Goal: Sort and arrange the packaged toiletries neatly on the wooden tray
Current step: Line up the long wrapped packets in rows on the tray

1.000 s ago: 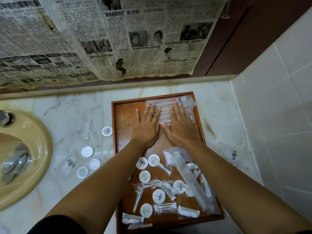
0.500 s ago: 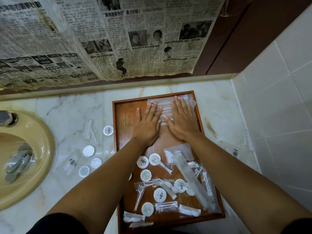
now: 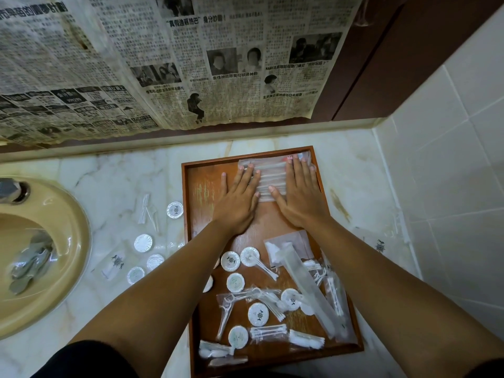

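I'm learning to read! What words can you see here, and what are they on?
"真假迪丽热巴": headline on the newspaper.
"NANA": starts a smaller line on that newspaper.
Other newspaper print: too small to read.
Dark emblem on the round packets in the tray: any lettering too blurred to read.

Brown tray (image 3: 204, 199) — white packets (image 3: 258, 314) (grey-veined marble counter (image 3: 109, 181)).

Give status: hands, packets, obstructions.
Left hand and right hand flat, open, pressing the stack of long clear plastic packets at the far end of the brown wooden tray. Loose round white packets clutter its near half.
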{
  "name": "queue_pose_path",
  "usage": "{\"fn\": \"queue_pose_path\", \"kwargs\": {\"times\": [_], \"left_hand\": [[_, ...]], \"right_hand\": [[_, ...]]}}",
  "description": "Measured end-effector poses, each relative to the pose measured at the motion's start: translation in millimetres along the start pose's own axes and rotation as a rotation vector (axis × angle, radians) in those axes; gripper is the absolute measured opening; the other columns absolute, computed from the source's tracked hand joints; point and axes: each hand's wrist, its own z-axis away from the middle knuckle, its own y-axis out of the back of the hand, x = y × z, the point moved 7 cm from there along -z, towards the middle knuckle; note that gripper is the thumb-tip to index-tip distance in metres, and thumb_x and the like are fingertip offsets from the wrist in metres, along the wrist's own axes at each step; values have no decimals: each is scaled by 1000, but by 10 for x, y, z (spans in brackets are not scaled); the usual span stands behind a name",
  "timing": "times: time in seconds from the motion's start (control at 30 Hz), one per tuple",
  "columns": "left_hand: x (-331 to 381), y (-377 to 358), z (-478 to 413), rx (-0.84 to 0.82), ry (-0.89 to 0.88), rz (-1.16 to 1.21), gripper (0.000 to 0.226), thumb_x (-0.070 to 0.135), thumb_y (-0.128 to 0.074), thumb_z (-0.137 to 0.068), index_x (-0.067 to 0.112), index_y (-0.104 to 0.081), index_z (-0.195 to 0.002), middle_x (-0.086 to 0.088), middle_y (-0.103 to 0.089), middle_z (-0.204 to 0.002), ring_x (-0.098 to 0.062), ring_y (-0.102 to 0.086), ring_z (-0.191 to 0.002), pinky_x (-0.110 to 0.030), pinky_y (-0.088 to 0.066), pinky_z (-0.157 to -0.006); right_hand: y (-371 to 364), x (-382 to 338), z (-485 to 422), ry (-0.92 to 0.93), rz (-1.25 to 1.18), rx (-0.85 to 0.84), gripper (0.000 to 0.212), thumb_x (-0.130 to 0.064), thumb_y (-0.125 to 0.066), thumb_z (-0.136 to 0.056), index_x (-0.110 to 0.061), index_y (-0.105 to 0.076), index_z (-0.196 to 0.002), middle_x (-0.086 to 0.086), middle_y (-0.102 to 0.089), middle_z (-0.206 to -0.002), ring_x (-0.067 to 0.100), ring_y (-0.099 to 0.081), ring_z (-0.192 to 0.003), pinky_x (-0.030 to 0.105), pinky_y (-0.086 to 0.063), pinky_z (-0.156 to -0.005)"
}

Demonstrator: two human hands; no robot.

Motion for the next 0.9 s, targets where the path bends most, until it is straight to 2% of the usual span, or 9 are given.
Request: {"fn": "queue_pose_path", "kwargs": {"times": [0.2,0.37,0.47,0.53,0.6,0.67,0.73,0.83,0.9], "left_hand": [[-4,12,0,-6,-16,53,59,44,-13,-109,23,-2,-163,1,6,-171,-15,13,-156,-57,8,-123],[56,261,59,86,-9,182,58,39,-29,-110,23,-12,-163,1,4,-170,-16,13,-156,-46,11,-125],[211,364,225,116,30,243,54,34,-45,-105,19,-35,-156,-3,-27,-165,-21,-15,-154,-44,-10,-126],[387,392,403,130,-27,297,46,24,-56,-100,13,-52,-145,-9,-50,-149,-26,-40,-139,-46,-35,-118],[565,338,593,103,-103,298,42,16,-61,-96,7,-59,-138,-13,-59,-138,-31,-51,-127,-45,-43,-111],[727,249,772,35,-142,267,47,18,-63,-95,7,-58,-141,-14,-58,-141,-31,-51,-130,-39,-39,-113],[866,161,919,-18,-177,228,51,21,-62,-96,7,-54,-144,-13,-55,-145,-30,-49,-132,-39,-37,-113],[952,-15,1082,-70,-254,143,49,20,-61,-94,2,-57,-139,-19,-57,-142,-37,-53,-130,-46,-42,-111],[917,-81,1193,-94,-251,83,49,23,-57,-96,4,-55,-142,-19,-54,-146,-37,-49,-135,-49,-40,-113]], "right_hand": [[29,-2,-5,-9,-51,-8,89,-70,-12,-99,-11,4,-163,10,8,-171,22,14,-157,47,1,-128],[432,-26,163,11,-246,161,60,-42,-46,-103,-14,-34,-156,9,-29,-164,24,-20,-154,43,-23,-125],[664,-41,532,16,-260,294,39,-24,-60,-97,-15,-57,-135,8,-56,-134,25,-51,-121,45,-51,-99],[697,-21,858,-16,-281,294,28,-20,-60,-97,-16,-64,-125,6,-61,-123,25,-55,-110,45,-54,-89],[635,11,1186,-34,-280,236,27,-16,-58,-98,-13,-65,-125,7,-61,-124,26,-54,-114,44,-54,-91],[509,11,1471,-36,-253,142,36,-14,-55,-101,-10,-60,-136,9,-56,-140,28,-48,-130,43,-48,-107],[335,-53,1681,-9,-251,11,47,-16,-48,-104,-11,-46,-151,7,-38,-160,25,-30,-149,35,-24,-122],[107,-165,1811,71,-106,-147,57,-20,-39,-105,-15,-27,-161,4,-16,-170,24,-9,-157,37,1,-125],[37,-192,1842,70,-18,-197,58,-23,-37,-105,-16,-24,-161,4,-17,-169,26,-10,-156,38,3,-125]]}}
